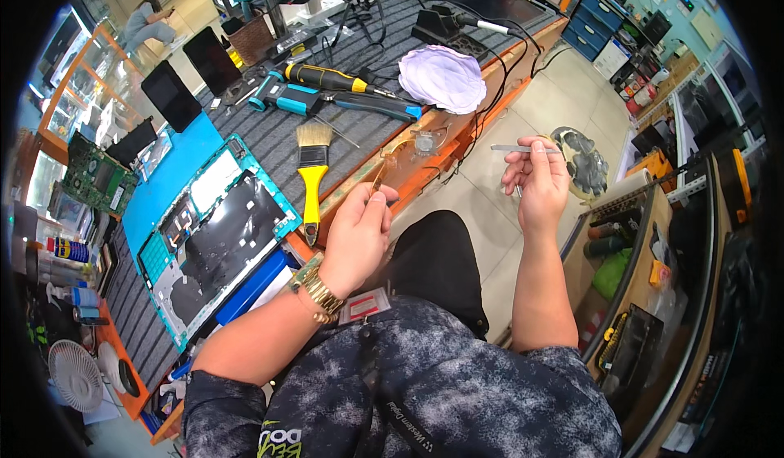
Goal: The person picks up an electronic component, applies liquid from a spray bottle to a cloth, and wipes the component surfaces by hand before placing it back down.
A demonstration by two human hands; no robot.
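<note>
My left hand [358, 234], with a gold watch at its wrist, pinches a small thin brownish piece [376, 181] between thumb and fingertips. The piece is edge-on, so its kind is unclear. My right hand [542, 182] is raised over the floor to the right, gripping a slim flat metal tool [511, 148] that points left. Left of my left hand, a laptop chassis panel [229, 231] with a teal rim and black film lies tilted on the bench. Between them is a yellow-handled paintbrush [312, 179], bristles pointing away from me.
A yellow-black screwdriver [327, 78], a teal powered driver [285, 94] and a pale ruffled cloth disc [442, 79] lie on the bench mat. Behind stands a soldering iron [484, 26] with trailing cables. Left are a green circuit board [101, 173] and a fan [76, 375]. Someone sits far off.
</note>
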